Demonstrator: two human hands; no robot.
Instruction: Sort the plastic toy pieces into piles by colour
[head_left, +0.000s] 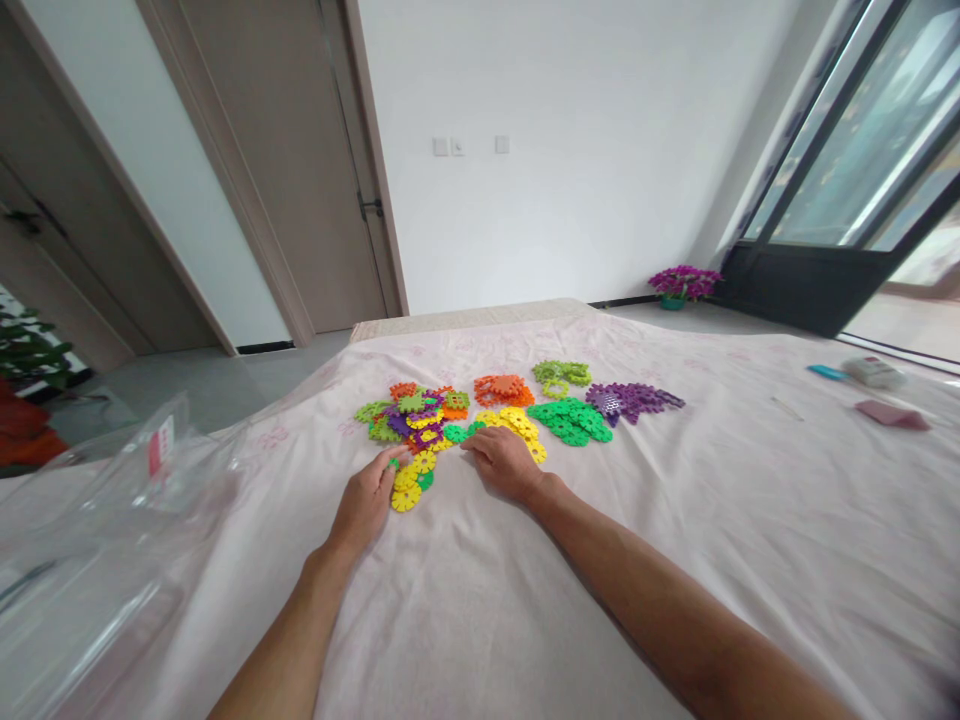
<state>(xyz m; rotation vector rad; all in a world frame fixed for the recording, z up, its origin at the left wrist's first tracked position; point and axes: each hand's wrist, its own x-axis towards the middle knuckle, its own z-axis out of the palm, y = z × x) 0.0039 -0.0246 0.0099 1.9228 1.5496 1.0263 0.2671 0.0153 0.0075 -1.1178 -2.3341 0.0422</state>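
My left hand (pixel 365 500) is at the left of the spread pieces, its fingers closed around a small green disc (pixel 393 464) that shows only in part. Against its fingertips lie several yellow notched discs (pixel 407 496) with a green one among them. A mixed heap (pixel 416 415) of purple, orange, lime and yellow interlocking plastic pieces sits just beyond. My right hand (pixel 504 462) rests with curled fingers in front of the yellow disc pile (pixel 512 418), partly covering it. Green discs show by its fingertips; whatever the fingers pinch is hidden.
Sorted piles of orange (pixel 504 389), lime (pixel 561 375), green (pixel 574 421) and purple pieces (pixel 634 400) lie on the pink cloth (pixel 712 520). Clear plastic packaging (pixel 97 560) is at the left edge. A folded pink cloth (pixel 891 415) and a blue item (pixel 826 372) lie far right.
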